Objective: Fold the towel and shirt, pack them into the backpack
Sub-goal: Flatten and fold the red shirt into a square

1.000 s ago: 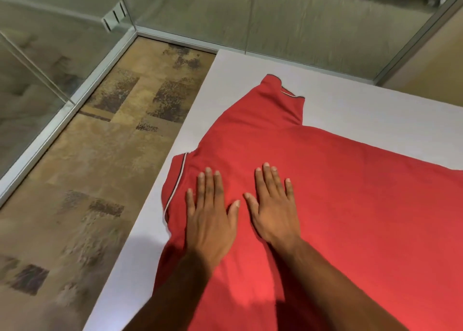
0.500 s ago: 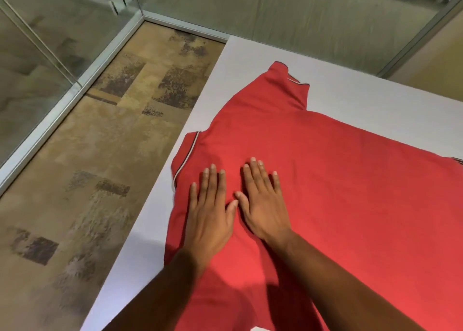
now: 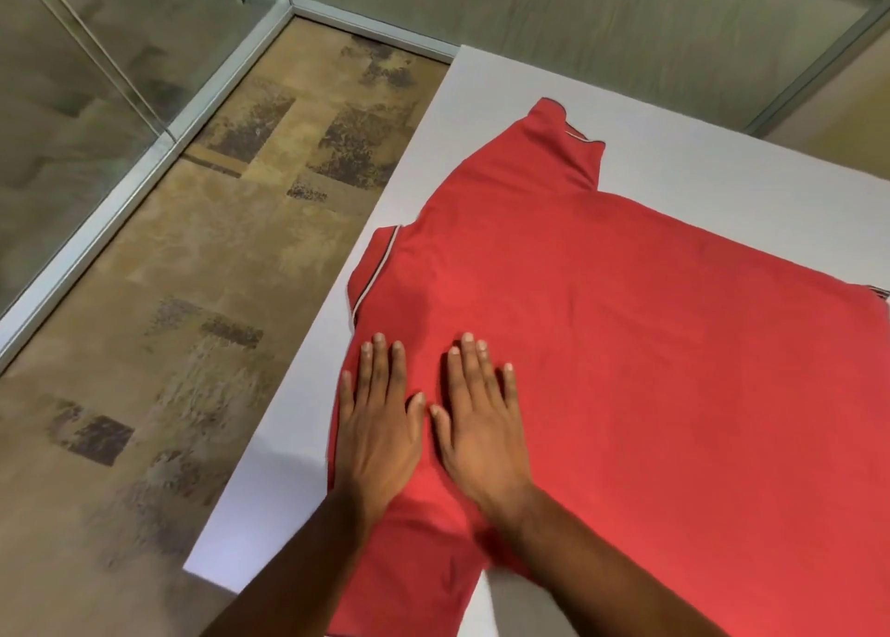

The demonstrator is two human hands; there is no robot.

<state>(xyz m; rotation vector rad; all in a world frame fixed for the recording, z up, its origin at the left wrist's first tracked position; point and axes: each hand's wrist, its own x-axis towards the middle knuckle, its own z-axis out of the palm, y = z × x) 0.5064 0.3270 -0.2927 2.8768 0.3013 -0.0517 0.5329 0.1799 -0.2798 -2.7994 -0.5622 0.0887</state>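
Red short-sleeved cotton shirt with thin white-and-dark piping, spread flat over the white rectangular counter, filling the centre and right of the frame; one sleeve pointing toward the upper middle, collar edge with its pale trim lying at the counter's left side, just above the hands

Left hand in the lower middle of the frame, palm down, fingers straight and close together, pressed flat on the red cloth near its left edge, gripping nothing

Right hand just beside it to the right, likewise palm down with fingers straight and slightly spread, flat on the shirt, gripping nothing; thumbs of the two hands nearly touching

Both bare forearms entering from the bottom edge, crossing the lower part of the shirt

Mottled brown and tan patterned floor across the left half of the frame, bordered at upper left by glass partition panels in pale metal frames; more glass along the top, behind the counter's far edge
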